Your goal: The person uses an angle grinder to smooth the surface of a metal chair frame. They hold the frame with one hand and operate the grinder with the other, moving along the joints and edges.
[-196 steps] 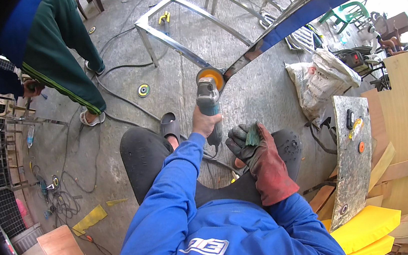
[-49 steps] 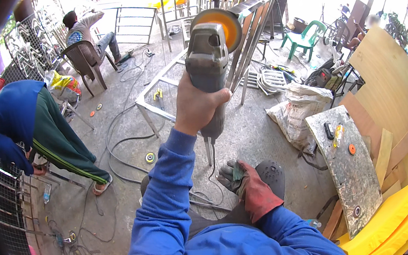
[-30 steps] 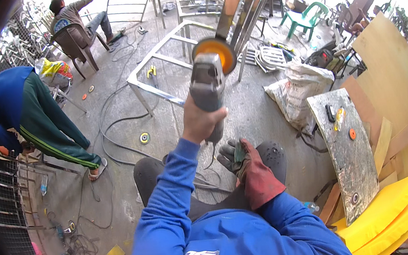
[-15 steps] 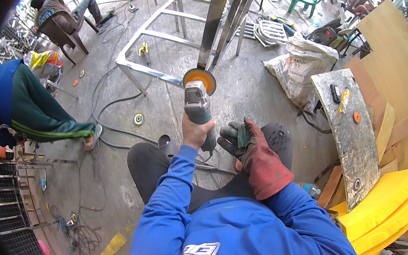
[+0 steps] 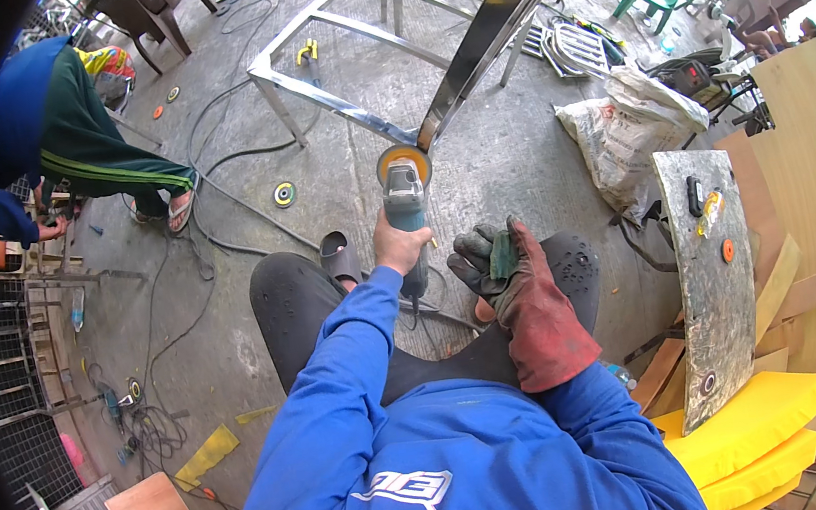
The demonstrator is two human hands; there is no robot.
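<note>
My bare left hand (image 5: pixel 397 246) is wrapped round the body of an angle grinder (image 5: pixel 405 200), which points away from me above my knees. Its orange-faced disc (image 5: pixel 405 158) meets or nearly meets the near corner of a shiny metal frame (image 5: pixel 478 58); contact is hard to judge. On my right hand (image 5: pixel 522 282) is a worn red and dark work glove. Its fingers curl round a small dark green block (image 5: pixel 503 255), held over my right knee and apart from the grinder.
To the left a co-worker in green trousers (image 5: pixel 92 130) bends over metal grilles (image 5: pixel 1 352). Cables (image 5: pixel 254 227) and a loose disc (image 5: pixel 284 194) lie on the floor. At right stand a white sack (image 5: pixel 630 129), a stained board (image 5: pixel 709 291) and yellow pads (image 5: pixel 750 428).
The view has shifted, so most of the surroundings sit farther right. Both hands keep their holds. More of the co-worker's hands shows, and the metal frame's near upright appears at a different slant.
</note>
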